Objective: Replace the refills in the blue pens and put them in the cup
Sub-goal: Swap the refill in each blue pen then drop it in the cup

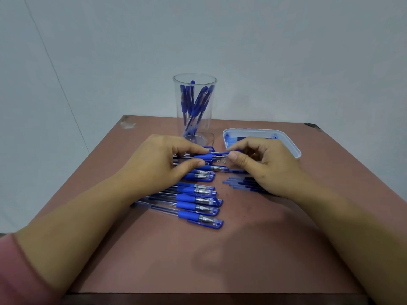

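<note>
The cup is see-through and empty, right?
Not quite. The cup is see-through, but it is not empty: the head view shows several blue pens standing in it.

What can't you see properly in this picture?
All in the head view:
1. The pen: the left hand and the right hand cover both its ends, so its refill can't be checked.
2. The tray: the right hand hides its near part, and the blue things inside are blurred.
3. The refills: partly under the right hand.
4. The cup: its pens overlap, so there is no sure count.
</note>
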The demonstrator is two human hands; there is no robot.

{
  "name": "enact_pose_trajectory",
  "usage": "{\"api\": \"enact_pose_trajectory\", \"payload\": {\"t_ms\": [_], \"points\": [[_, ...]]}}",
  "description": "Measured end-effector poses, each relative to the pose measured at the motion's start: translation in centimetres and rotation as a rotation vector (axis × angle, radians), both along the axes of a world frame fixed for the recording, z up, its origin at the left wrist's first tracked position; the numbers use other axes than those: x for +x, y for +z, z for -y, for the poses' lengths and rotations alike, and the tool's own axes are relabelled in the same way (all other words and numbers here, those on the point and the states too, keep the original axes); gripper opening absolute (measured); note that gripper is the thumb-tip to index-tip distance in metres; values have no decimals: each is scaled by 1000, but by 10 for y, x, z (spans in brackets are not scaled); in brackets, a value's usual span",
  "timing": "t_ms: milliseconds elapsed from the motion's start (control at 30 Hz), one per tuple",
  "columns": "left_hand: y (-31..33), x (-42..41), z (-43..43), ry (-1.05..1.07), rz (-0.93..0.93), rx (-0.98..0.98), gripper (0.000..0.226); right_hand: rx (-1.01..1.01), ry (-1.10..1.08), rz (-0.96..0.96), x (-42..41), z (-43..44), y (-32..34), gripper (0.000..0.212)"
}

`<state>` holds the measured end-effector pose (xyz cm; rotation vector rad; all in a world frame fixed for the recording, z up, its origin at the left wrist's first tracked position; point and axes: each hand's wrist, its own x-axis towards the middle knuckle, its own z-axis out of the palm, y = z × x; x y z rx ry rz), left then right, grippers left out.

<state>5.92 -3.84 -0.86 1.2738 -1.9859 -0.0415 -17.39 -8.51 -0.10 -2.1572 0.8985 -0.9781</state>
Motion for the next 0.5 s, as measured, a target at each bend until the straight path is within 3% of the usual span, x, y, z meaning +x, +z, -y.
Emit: {"api": "enact_pose_trajectory", "payload": {"t_ms": [267,500], "points": [[2,-2,-1,-6,-49,21,24,-5,-36,137,3,0,-1,10],[0,-6,-3,17,-65,40,24,5,-20,98,8,-2,-6,21]]}}
